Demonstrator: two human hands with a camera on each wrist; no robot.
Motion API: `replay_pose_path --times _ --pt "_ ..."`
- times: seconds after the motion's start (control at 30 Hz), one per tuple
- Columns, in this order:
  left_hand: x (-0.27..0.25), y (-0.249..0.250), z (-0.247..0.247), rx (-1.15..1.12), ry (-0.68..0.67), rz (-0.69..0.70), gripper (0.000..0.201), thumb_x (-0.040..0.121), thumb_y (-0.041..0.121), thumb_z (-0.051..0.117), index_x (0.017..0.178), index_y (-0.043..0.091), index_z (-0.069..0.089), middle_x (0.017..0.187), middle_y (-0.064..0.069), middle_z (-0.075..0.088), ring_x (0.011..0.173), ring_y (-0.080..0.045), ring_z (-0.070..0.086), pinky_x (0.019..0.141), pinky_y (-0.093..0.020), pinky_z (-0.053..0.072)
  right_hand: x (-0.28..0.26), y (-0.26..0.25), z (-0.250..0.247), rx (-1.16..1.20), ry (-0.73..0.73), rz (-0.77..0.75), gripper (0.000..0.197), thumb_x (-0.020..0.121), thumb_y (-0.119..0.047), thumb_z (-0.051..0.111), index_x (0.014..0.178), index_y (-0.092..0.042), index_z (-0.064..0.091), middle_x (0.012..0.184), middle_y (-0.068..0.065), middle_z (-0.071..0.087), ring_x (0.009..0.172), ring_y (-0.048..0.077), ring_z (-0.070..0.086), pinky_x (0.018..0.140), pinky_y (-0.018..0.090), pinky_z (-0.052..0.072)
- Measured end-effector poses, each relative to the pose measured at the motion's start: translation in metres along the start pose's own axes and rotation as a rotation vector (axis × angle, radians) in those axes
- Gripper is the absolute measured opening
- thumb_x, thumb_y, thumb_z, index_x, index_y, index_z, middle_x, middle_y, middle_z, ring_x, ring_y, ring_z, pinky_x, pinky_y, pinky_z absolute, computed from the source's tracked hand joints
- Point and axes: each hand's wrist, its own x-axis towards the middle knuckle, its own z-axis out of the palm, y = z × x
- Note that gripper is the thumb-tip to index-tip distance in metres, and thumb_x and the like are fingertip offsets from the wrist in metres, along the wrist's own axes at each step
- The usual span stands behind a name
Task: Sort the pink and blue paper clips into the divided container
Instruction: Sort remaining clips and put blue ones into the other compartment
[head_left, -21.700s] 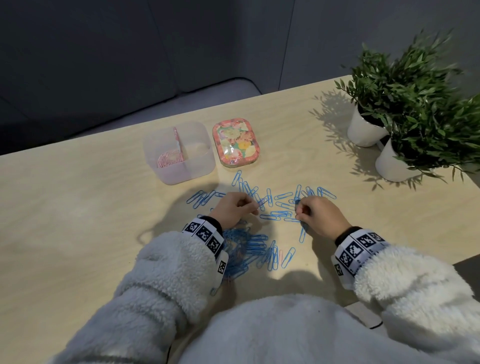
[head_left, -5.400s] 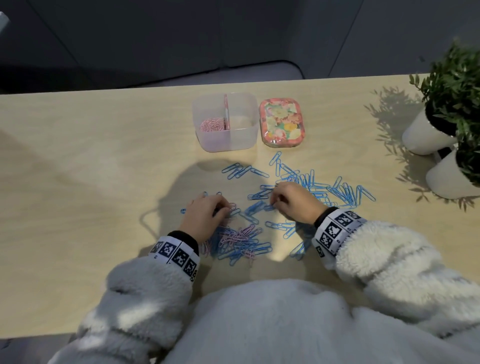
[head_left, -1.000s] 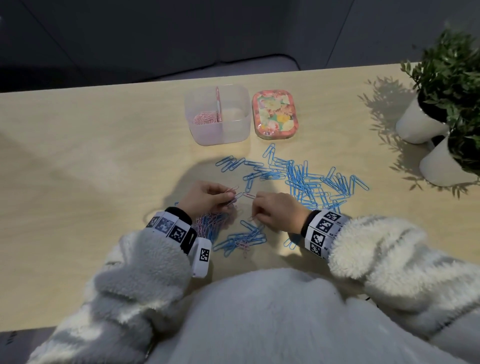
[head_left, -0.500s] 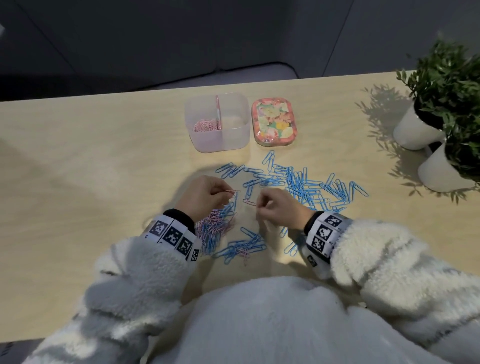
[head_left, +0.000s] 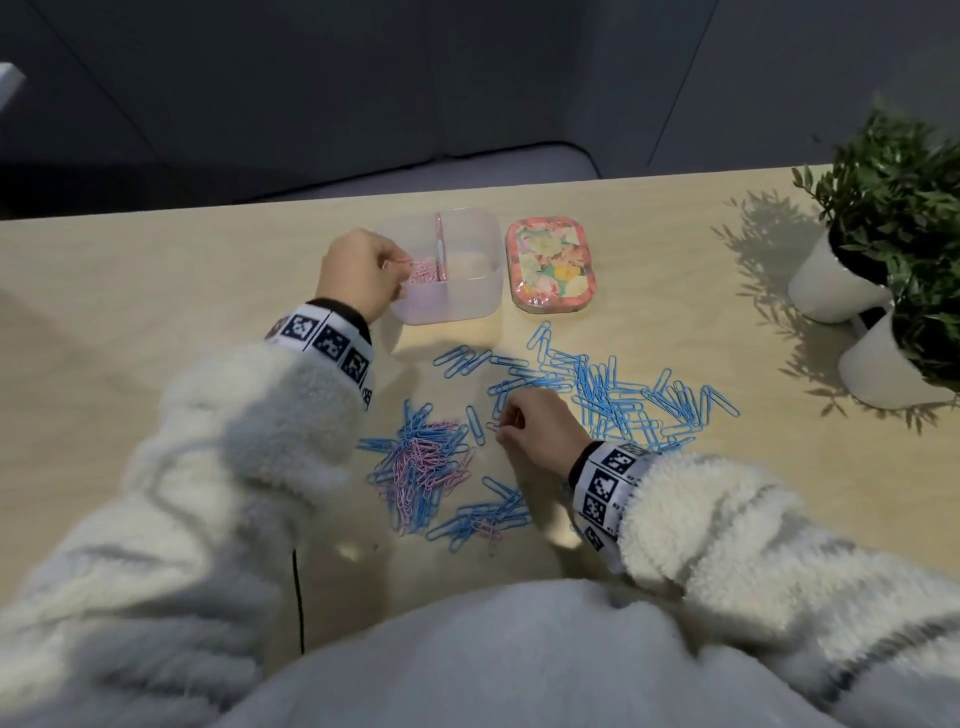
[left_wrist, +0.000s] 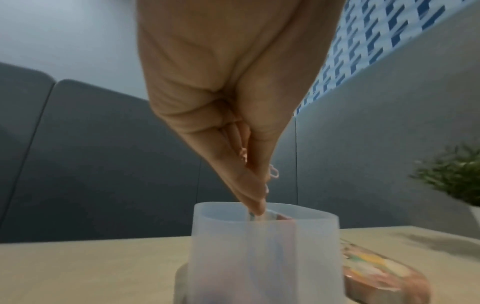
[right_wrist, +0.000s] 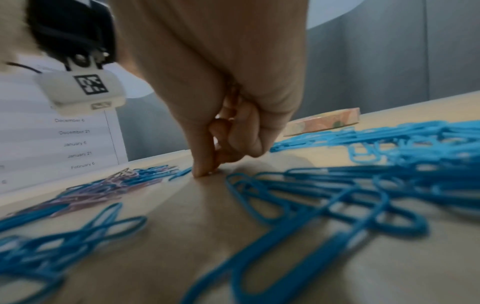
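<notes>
The clear divided container stands at the far middle of the table, with pink paper clips in its left compartment. My left hand hovers over that compartment and pinches a pink paper clip just above the container's rim. My right hand rests on the table with fingers curled, its fingertips pinching a pink paper clip that lies there. Blue paper clips spread to its right. A mixed pink and blue pile lies to its left.
The flowered lid lies right of the container. Two white pots with green plants stand at the right edge. A smaller, mostly blue heap of clips lies near my body. Bare table stretches to the left.
My left hand has moved from the mixed pile up to the container's left compartment with a pink clip. My right hand has stayed in the middle, fingertips down on the table.
</notes>
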Motion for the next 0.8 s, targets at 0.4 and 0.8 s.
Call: replay_pose_path --times 0.4,0.8 --pt "0.037 0.000 0.015 0.232 -0.079 0.023 0.031 0.083 0.015 0.064 0.113 0.007 0.062 0.114 -0.013 0.065 0.107 -0.028 0.059 0.096 -0.035 0.046 0.016 -0.037 -0.054 -0.014 -0.201 -0.084 0.007 0.084 -0.007 0.056 0.077 -0.006 0.054 0.074 0.009 0.057 0.060 0.012 0.047 0.057 0.022 0.035" --pt "-0.080 -0.044 0.013 0.038 -0.089 0.085 0.020 0.088 0.005 0.050 0.095 0.012 0.068 0.104 -0.003 0.065 0.099 -0.017 0.055 0.086 -0.031 0.043 0.141 -0.142 -0.064 0.011 0.102 -0.168 0.028 0.085 -0.001 0.043 0.100 -0.004 0.067 0.114 0.014 0.064 0.105 0.027 0.060 0.092 0.032 0.049"
